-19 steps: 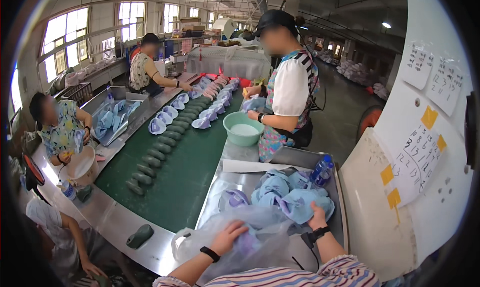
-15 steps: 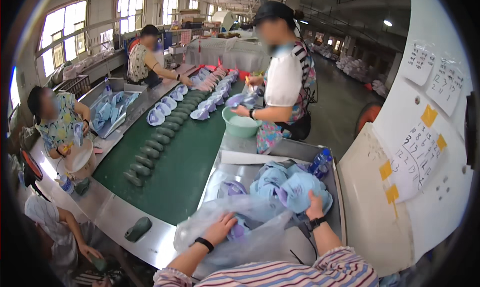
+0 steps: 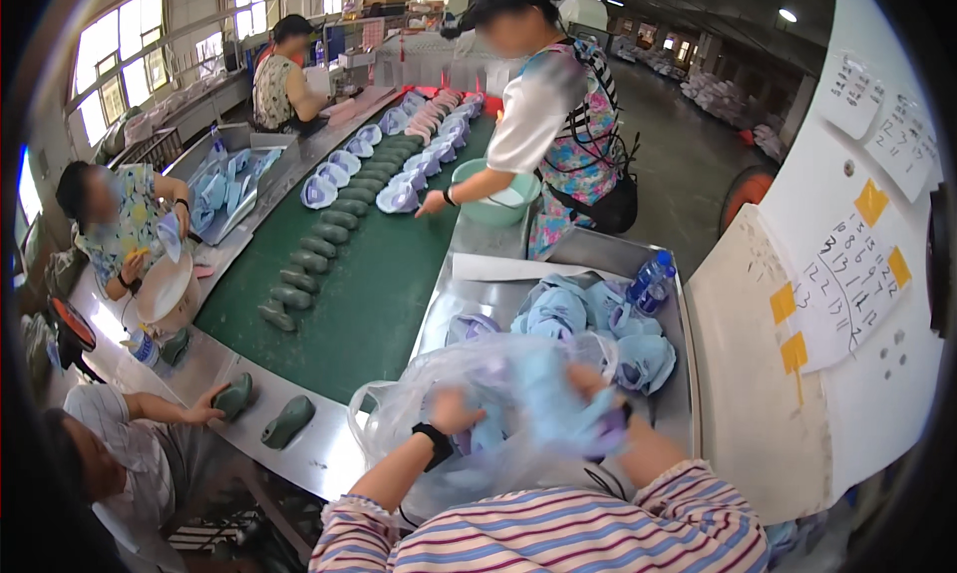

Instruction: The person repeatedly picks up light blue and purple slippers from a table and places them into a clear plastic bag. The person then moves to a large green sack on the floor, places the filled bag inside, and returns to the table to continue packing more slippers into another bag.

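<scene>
Apparently mid-transfer; right hand [image 3: 590, 382] holds a blurred light-blue shoe upper [image 3: 550, 401] at the plastic bag [image 3: 401, 382], lower centre; left hand [image 3: 453, 411], grip unclear; next move calls for avoiding loose folds.

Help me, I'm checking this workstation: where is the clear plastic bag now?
In the head view, the clear plastic bag is at lower centre, by the person's left hand, on the near side of the pale-blue fabric pieces.
</scene>
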{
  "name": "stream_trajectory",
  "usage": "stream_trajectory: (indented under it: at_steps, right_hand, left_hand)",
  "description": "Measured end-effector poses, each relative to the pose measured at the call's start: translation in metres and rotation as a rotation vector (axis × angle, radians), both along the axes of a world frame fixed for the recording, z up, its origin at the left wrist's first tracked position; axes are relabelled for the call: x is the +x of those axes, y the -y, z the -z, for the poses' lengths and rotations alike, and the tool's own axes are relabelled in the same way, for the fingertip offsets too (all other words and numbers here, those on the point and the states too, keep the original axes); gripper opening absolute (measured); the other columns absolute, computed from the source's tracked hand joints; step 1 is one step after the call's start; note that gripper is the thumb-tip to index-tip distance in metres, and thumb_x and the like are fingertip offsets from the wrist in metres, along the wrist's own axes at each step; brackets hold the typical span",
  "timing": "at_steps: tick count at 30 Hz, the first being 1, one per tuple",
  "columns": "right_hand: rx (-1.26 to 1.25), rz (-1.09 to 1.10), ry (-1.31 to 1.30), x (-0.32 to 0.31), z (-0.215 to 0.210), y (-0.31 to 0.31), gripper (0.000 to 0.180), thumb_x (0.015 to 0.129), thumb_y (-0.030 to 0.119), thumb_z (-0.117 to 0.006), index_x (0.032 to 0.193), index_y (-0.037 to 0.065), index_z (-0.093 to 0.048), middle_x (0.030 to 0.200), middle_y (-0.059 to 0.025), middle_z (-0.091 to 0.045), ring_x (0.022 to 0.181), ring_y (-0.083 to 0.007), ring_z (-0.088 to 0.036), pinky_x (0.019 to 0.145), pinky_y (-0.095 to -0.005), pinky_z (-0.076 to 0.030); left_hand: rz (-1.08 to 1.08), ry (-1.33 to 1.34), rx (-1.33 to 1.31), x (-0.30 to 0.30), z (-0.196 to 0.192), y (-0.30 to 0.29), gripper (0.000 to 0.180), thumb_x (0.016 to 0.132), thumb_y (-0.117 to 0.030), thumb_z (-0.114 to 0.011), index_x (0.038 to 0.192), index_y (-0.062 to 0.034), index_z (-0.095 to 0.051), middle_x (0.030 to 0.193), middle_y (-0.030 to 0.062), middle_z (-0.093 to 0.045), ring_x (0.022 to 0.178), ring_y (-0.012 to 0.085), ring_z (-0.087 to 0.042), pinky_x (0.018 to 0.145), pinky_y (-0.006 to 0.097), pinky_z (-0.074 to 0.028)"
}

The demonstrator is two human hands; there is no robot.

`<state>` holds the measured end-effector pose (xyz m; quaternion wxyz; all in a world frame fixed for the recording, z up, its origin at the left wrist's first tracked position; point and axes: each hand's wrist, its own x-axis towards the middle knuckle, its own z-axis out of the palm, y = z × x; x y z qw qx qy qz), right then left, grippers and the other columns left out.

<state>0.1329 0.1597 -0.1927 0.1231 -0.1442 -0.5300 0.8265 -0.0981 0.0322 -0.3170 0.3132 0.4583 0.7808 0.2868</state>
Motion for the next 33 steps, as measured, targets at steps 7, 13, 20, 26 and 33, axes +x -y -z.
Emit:
stream_trajectory:
  at_steps: [7,13,20,26,33]
  right_hand:
    - [-0.571,0.171,0.197,-0.025,0.083,-0.049,0.043,0.086,0.021,-0.054,0.121,-0.001,-0.043,0.116,-0.0143,-0.054,0.103,-0.0285,-0.055,0.092,-0.0433,-0.042]
    - [-0.617,0.249,0.000,-0.005,0.088,-0.077,0.043,0.086,0.018,-0.052,0.122,-0.003,-0.042,0.116,-0.0166,-0.053,0.104,-0.0294,-0.054,0.093,-0.0457,-0.041]
    - [-0.280,-0.023,-0.168,-0.005,0.029,-0.039,0.059,0.071,0.021,-0.071,0.118,-0.003,-0.046,0.110,-0.0127,-0.057,0.099,-0.0228,-0.057,0.087,-0.0370,-0.045]
    - [0.373,-0.049,-0.308,-0.083,-0.036,0.003,0.041,0.068,0.015,-0.073,0.102,-0.002,-0.059,0.122,-0.0114,-0.049,0.113,-0.0215,-0.046,0.096,-0.0333,-0.034]
    - [0.271,-0.121,-0.256,-0.087,-0.018,0.024,0.033,0.075,0.008,-0.065,0.105,-0.002,-0.059,0.118,-0.0058,-0.053,0.103,-0.0156,-0.051,0.088,-0.0279,-0.040]
  left_hand:
    - [0.495,0.333,0.038,-0.018,-0.021,0.024,0.039,0.069,-0.001,-0.058,0.107,-0.0065,-0.059,0.099,0.0094,-0.062,0.096,0.0186,-0.055,0.086,0.029,-0.041]
    - [0.081,0.639,0.427,-0.052,-0.117,0.063,0.031,0.072,0.009,-0.053,0.100,-0.0021,-0.060,0.100,0.0020,-0.058,0.092,0.0114,-0.053,0.081,0.026,-0.043]
    - [-0.454,1.018,0.990,-0.063,-0.109,0.081,0.029,0.080,0.008,-0.052,0.108,0.0010,-0.054,0.104,0.0080,-0.057,0.088,0.0133,-0.055,0.078,0.025,-0.045]
    - [-0.307,1.125,0.938,-0.038,-0.135,0.070,0.030,0.082,0.004,-0.053,0.113,0.0018,-0.052,0.106,0.0075,-0.057,0.092,0.0126,-0.054,0.083,0.025,-0.042]
    - [-0.287,0.625,0.858,-0.038,-0.123,0.071,0.016,0.083,0.002,-0.053,0.097,0.0005,-0.060,0.106,0.0023,-0.049,0.088,0.0096,-0.049,0.078,0.020,-0.038]
